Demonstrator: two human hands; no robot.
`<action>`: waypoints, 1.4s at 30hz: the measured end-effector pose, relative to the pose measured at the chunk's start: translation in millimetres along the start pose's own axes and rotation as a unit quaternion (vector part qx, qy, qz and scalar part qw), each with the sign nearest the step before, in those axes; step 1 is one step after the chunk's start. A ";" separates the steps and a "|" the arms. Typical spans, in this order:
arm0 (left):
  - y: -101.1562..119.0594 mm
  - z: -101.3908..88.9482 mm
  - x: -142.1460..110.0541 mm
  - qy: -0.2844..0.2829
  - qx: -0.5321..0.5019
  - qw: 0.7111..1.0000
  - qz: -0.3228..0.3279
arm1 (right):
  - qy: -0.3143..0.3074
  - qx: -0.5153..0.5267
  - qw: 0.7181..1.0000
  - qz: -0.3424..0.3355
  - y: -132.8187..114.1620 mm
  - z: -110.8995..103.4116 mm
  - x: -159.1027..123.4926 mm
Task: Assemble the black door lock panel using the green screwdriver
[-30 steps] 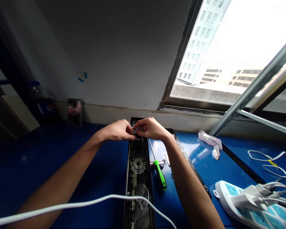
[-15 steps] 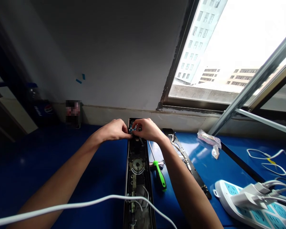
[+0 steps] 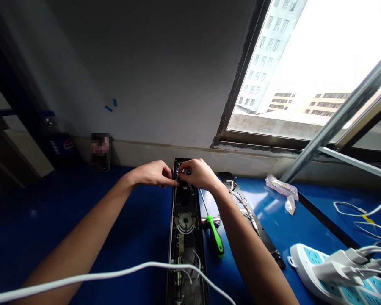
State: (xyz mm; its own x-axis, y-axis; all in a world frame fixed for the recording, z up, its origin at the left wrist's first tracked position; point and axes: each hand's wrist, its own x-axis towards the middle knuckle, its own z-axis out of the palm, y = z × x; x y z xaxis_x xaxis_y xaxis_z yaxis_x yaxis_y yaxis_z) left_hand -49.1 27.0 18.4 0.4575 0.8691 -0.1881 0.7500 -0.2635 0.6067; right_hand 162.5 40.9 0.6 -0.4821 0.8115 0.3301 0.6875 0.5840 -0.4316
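Grip on the board?

Left hand [image 3: 150, 174] and right hand [image 3: 199, 174] are both closed, fingertips pressed together over a small circuit board [image 3: 179, 170]. Whatever they pinch is hidden behind the fingers.

Where does the board sit?

Between the hands, at the 12 o'clock end of an open lock housing [image 3: 184, 199], which runs from there toward 6 o'clock. The fingers touch the board, or something right at it.

How will it handle?

My judgement: the board is light and fragile, best taken by its edges, and the thin wires [image 3: 195, 258] look soft. The housing looks stiff and fairly heavy; its long side rails offer the surest hold.

What else is close?

At 5 o'clock, a green-handled screwdriver [image 3: 215, 240] lies on the blue table [image 3: 273, 220], just beside the housing. Farther out at 4 o'clock, a black metal faceplate [image 3: 260, 231] lies on the table.
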 end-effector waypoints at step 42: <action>-16.9 12.5 18.4 0.008 -0.219 0.971 0.096 | 0.066 -0.009 0.997 0.024 4.5 11.1 3.5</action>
State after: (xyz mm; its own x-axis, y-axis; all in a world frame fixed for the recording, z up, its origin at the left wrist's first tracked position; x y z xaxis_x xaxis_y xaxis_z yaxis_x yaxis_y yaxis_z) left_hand -47.4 42.2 -5.0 0.5588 0.8287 -0.0305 0.3759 -0.2203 0.9001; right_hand 157.9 46.5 -9.5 -0.3731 0.8281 0.4184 0.7182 0.5433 -0.4347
